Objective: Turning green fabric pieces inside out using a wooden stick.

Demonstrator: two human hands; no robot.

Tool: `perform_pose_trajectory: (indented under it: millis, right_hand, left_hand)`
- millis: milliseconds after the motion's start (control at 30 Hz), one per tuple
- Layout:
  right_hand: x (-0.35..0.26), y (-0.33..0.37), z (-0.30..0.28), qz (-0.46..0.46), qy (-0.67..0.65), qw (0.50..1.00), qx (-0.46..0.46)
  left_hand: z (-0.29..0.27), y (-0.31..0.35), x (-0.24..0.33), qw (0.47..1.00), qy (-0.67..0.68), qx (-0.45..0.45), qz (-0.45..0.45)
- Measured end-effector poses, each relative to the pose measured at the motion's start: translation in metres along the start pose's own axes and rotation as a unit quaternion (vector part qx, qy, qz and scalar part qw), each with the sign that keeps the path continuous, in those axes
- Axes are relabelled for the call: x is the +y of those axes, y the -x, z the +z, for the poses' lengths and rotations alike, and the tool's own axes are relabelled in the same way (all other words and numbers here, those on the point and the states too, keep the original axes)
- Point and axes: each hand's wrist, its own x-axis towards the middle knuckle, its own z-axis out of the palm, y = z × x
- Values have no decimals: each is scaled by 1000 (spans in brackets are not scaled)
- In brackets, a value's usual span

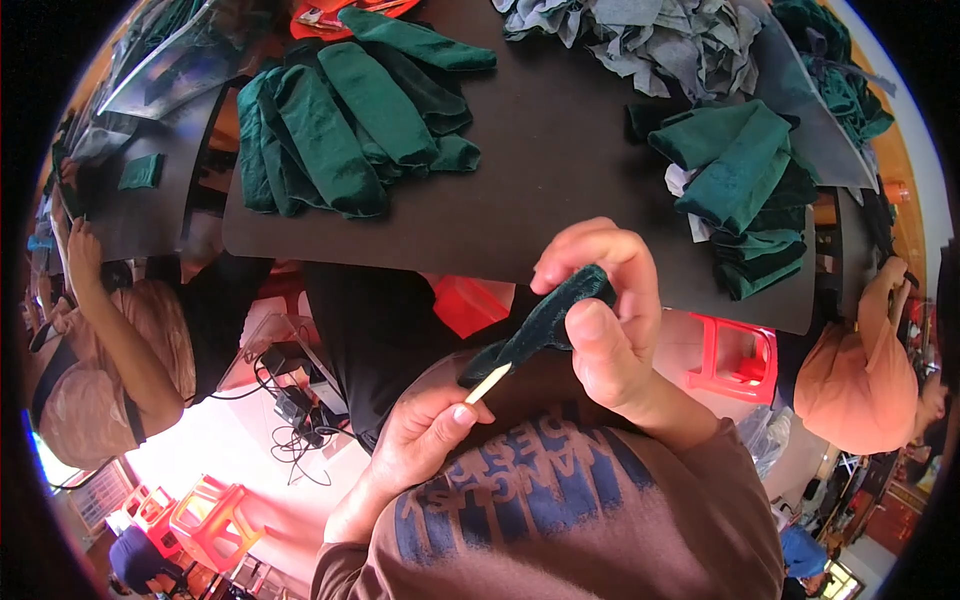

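Note:
Above my lap, a narrow dark green velvet piece (548, 322) slants up to the right, close to the table's near edge. My right hand (628, 318) curls its fingers and thumb round the upper end of the velvet piece. Lower down, my left hand (420, 428) pinches a pale thin stick (487, 385). The stick's upper end meets the lower part of the velvet; whether it runs inside is hidden.
Green velvet strips (375, 110) lie on the dark table (540, 190) at left, with folded velvet pieces (735, 180) at right. Behind are grey cloth scraps (680, 40). People sit at both sides. Red stools (735, 360) and a tangle of cables (300, 415) are on the floor.

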Motion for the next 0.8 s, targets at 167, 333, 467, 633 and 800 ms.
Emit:
perform_pose_trajectory:
  millis: [167, 333, 467, 633, 800]
  right_hand:
    - [0, -1, -3, -18, 45, 998, -26]
    - [-3, 1, -4, -3, 49, 999, -2]
    - [-4, 2, -1, 11, 56, 998, 17]
    - [-5, 2, -6, -27, 142, 989, -12]
    - [-13, 2, 1, 3, 158, 987, -6]
  left_hand:
    - [-1, 1, 1, 1000, -8, -4, -24]
    - [-1, 0, 4, 999, -49, -9, -14]
    - [-2, 1, 1, 999, -42, -2, -15]
    - [-2, 1, -1, 999, -53, 4, 7]
    - [-3, 2, -4, 998, -54, 20, 5]
